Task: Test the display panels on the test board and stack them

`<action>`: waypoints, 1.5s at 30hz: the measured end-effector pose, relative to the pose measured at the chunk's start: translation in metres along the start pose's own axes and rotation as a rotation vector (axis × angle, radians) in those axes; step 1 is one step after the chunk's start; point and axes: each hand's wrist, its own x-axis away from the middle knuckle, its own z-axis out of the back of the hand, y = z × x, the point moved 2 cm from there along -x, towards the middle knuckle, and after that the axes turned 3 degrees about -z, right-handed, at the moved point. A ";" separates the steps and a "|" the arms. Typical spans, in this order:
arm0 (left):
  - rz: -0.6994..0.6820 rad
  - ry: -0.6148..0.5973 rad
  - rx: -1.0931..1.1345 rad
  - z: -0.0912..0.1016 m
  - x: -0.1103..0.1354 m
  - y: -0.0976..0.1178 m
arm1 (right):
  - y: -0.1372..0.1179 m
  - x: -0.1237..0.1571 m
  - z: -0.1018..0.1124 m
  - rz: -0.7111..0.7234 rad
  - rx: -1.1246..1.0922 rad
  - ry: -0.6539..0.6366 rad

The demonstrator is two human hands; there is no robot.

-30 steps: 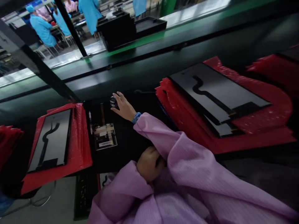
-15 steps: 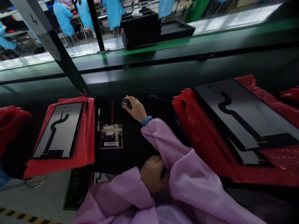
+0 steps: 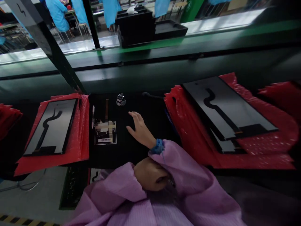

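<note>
My right hand [image 3: 140,130], with a blue band at the wrist, hovers over the black mat with fingers apart and nothing in them. A chromed tally counter [image 3: 120,99] stands just beyond its fingertips, not touched. To the left of that hand lies a small display panel [image 3: 105,133] with a barcode label, a circuit board and a brown flex cable [image 3: 107,109] pointing away from me. Close to my body, my left hand [image 3: 151,175] is curled closed under the right forearm. Whatever it may hold is hidden.
A white pen [image 3: 93,116] lies left of the panel. Red bubble-wrap sleeves [image 3: 84,131] with a grey screen [image 3: 53,127] on top are at left. A larger red stack [image 3: 195,138] bearing screens [image 3: 225,106] is at right. Black trays [image 3: 136,28] stand behind a green ledge.
My right hand has let go of the tally counter and drawn back toward me, its fingers spreading. The left hand stays curled near my body. The view has shifted slightly.
</note>
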 end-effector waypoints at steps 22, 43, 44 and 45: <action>0.450 0.400 1.220 0.057 -0.100 0.015 | 0.021 0.151 0.216 -0.436 0.582 0.647; 0.720 0.550 1.411 0.099 -0.123 -0.006 | -0.063 0.126 0.155 0.079 0.391 0.389; 0.708 0.586 1.393 0.101 -0.113 -0.004 | -0.067 0.130 0.156 0.063 0.369 0.405; 0.711 0.625 1.373 0.103 -0.101 -0.002 | -0.072 0.134 0.156 0.031 0.347 0.433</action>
